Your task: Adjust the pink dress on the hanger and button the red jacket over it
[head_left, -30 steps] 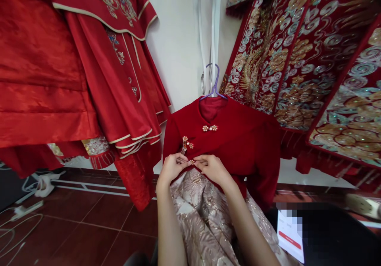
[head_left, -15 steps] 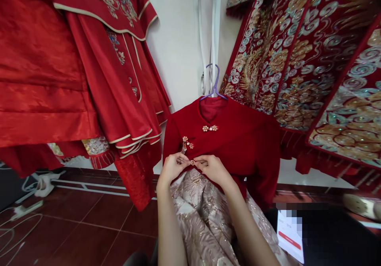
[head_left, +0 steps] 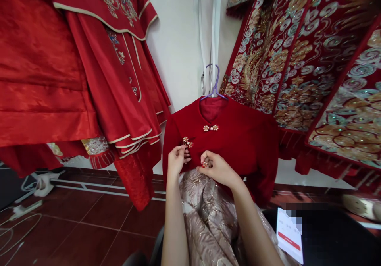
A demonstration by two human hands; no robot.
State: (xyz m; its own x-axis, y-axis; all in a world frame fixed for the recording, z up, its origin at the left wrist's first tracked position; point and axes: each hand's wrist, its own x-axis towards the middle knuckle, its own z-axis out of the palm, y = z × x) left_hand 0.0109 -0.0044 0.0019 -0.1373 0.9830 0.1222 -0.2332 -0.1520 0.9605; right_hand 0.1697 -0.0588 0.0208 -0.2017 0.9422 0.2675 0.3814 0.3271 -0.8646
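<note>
A red velvet jacket (head_left: 238, 147) hangs on a purple hanger (head_left: 216, 84) over a shiny beige-pink patterned skirt (head_left: 199, 214). Pearl flower fasteners sit on the jacket: a clasp (head_left: 211, 128) at the neck and a flower fastener (head_left: 187, 142) on the left of the chest. Just below that one, my left hand (head_left: 177, 160) is closed at its beaded tassel, with the fingertips partly covering it. Near the jacket's lower front edge, my right hand (head_left: 218, 169) pinches a flower button (head_left: 205, 164) between thumb and fingers.
Red garments with cream piping (head_left: 104, 67) hang at left, and heavily embroidered red ones (head_left: 297, 67) at right. A white stand pole (head_left: 212, 31) rises behind the jacket. A lit phone (head_left: 289, 234) lies on a black surface (head_left: 342, 238). White cables (head_left: 20, 230) run on the tiled floor.
My hands were together at the lower flower fastener and have moved apart. The left went up to the tassel; the right shifted slightly right with the flower button between its fingers.
</note>
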